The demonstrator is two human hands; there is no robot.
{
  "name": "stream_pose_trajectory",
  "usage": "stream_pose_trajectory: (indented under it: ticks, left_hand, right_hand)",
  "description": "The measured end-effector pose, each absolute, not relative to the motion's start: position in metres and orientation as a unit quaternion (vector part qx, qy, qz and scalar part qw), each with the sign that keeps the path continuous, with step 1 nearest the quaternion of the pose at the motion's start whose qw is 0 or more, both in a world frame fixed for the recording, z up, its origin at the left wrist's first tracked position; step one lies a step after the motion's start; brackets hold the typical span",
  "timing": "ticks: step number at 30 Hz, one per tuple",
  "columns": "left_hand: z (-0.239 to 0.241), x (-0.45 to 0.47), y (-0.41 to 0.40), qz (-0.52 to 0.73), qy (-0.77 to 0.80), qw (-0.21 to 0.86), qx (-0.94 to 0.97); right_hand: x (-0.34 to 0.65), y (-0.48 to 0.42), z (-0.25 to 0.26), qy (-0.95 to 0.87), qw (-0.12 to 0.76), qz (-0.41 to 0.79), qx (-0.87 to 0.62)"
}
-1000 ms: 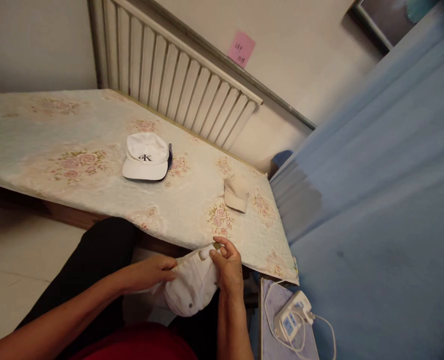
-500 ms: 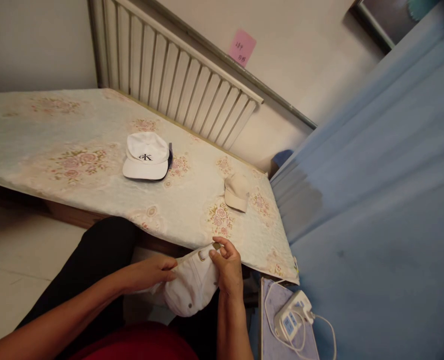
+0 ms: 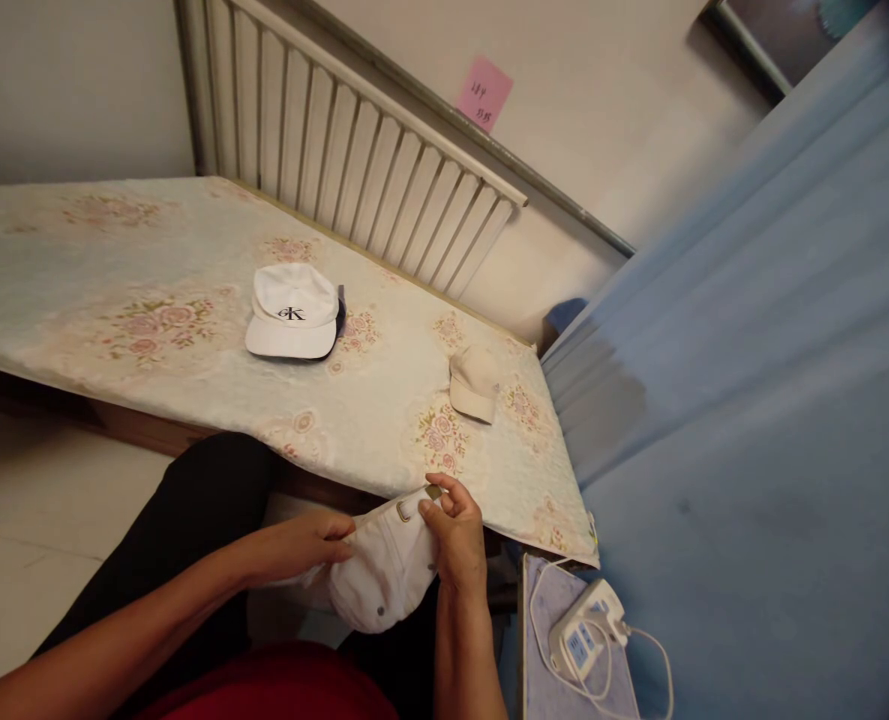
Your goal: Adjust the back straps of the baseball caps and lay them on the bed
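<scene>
A white baseball cap is held over my lap, its back strap and metal buckle facing up. My left hand pinches the cap's edge on the left. At the strap end, my right hand grips the cap between thumb and fingers. On the bed beyond lies another white cap with black letters on its front, and a dark cap shows partly beneath it. A beige cap rests farther right on the bed.
The bed has a flowered cover. Behind it stands a white radiator under a pink note. A blue curtain hangs at the right. A power strip with white cables sits on a small table.
</scene>
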State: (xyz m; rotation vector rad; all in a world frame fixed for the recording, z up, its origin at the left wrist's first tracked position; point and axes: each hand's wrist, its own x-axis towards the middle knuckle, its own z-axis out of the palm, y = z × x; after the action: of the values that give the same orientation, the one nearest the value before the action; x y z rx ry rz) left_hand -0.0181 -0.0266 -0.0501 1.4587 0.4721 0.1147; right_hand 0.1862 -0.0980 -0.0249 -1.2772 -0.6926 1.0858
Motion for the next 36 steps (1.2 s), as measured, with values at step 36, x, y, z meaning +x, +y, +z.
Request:
stream_pose_trajectory:
  ticks: [36]
  left_hand:
    - [-0.0506,-0.0215,-0.0267,0.04,0.233,0.694,0.68]
  right_hand:
    - [0.1852,-0.0988,-0.0237,-0.31,0.61,0.469,-0.558]
